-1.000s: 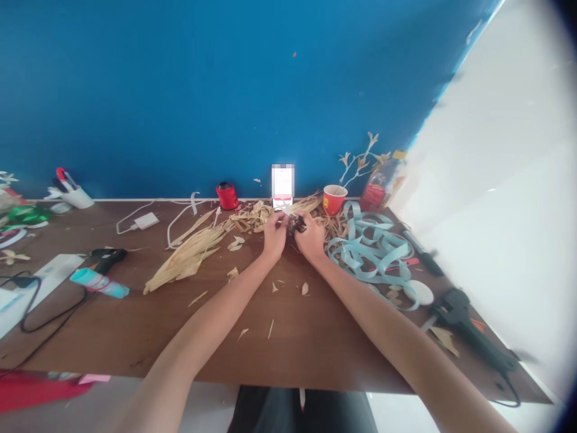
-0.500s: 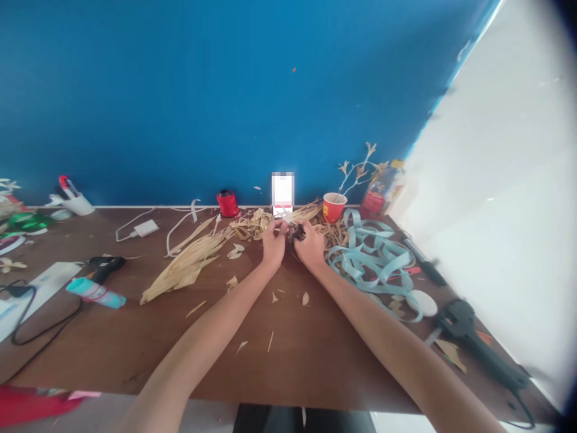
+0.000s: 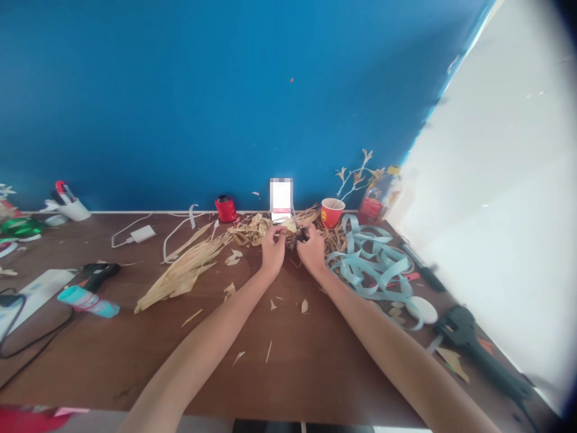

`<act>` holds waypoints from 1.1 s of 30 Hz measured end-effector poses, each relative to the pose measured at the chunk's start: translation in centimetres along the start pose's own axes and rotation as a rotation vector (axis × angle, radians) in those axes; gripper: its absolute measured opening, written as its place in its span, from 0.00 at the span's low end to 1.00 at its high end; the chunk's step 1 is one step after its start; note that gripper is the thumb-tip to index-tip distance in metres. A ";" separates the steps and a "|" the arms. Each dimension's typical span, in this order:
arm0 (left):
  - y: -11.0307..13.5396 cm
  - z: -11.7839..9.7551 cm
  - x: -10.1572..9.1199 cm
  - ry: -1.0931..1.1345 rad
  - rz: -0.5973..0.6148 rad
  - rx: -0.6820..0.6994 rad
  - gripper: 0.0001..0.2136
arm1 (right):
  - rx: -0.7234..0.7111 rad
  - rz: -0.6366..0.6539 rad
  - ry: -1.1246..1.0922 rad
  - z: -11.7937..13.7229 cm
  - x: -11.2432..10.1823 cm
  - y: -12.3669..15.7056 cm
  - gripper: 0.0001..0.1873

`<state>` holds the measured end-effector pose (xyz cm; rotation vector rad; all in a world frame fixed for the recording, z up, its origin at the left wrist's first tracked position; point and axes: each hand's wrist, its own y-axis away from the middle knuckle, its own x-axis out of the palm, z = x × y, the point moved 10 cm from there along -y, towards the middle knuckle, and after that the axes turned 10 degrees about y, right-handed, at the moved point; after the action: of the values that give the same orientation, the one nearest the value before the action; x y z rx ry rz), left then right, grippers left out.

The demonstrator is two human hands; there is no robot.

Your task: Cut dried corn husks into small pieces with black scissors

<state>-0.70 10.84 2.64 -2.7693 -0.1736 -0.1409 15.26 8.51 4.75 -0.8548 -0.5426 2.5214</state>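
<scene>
Both arms reach far out over the brown table [image 3: 288,361]. My left hand [image 3: 273,249] is closed in a pinch on a small pale piece of dried leaf [image 3: 289,225]. My right hand [image 3: 312,248] is closed round a small dark tool, apparently scissors [image 3: 300,235], held against that piece. The two hands almost touch, just in front of a pile of dried straw-coloured leaves [image 3: 252,227]. A long bundle of the same leaves [image 3: 180,273] lies to the left of my hands.
Light blue ribbon [image 3: 374,258] lies coiled to the right, with a black glue gun [image 3: 469,340] beyond it. A red paper cup [image 3: 332,212], a red spool [image 3: 225,208] and a phone [image 3: 281,198] stand by the blue wall. Another glue gun [image 3: 100,273], a teal tube [image 3: 88,299] and cables lie left.
The view has tilted up slightly, so the table sits lower in the picture. Both hands stay together on the small piece, with only small finger movements.
</scene>
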 end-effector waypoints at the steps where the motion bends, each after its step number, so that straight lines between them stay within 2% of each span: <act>1: 0.0 0.0 0.0 -0.006 0.003 0.002 0.11 | 0.003 0.002 -0.003 -0.1 0.1 0.0 0.22; 6: 0.0 -0.3 0.5 -0.033 0.048 0.019 0.10 | 0.033 0.006 0.007 -0.4 0.1 -0.1 0.24; 18: 0.2 0.3 1.6 0.034 0.137 -0.015 0.08 | 0.049 -0.004 0.053 -0.8 0.0 -0.2 0.20; 28: 0.3 -0.1 2.3 0.082 0.188 -0.042 0.08 | 0.047 -0.042 0.095 -0.3 -0.7 -0.1 0.14; 33: 0.4 -0.2 2.3 0.065 0.195 -0.047 0.09 | 0.069 -0.059 0.110 -0.3 -0.9 0.0 0.15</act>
<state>1.62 10.65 2.98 -2.8050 0.1174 -0.1860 16.14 8.10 4.94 -0.9312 -0.4368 2.4085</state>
